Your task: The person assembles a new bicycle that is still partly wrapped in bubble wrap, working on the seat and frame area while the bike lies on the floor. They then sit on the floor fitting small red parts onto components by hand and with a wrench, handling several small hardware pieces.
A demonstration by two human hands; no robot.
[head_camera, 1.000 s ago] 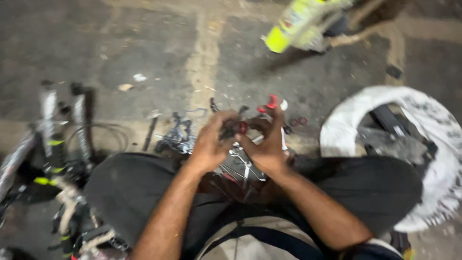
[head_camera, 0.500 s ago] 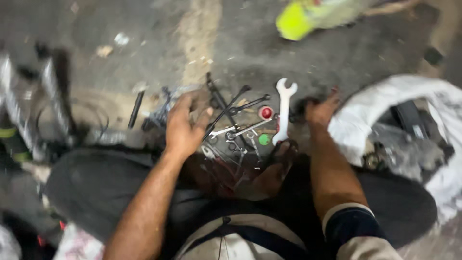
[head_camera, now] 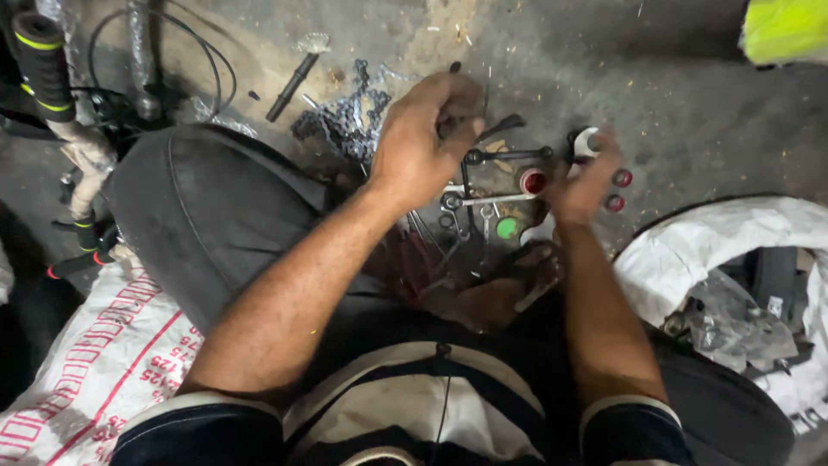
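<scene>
On the floor between the knees, spanners (head_camera: pixel 483 200) lie loose — sorting unfinished. Left hand (head_camera: pixel 420 142) fingers curl on a dark tool; right hand (head_camera: pixel 580 177) grip blurred — cannot tell.

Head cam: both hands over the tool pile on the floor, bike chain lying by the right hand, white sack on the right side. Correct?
Not quite. In the head view the bike chain lies on the floor beside the left hand, not the right hand. The rest holds: both hands are over the tool pile, and the white sack sits on the right side.
</scene>
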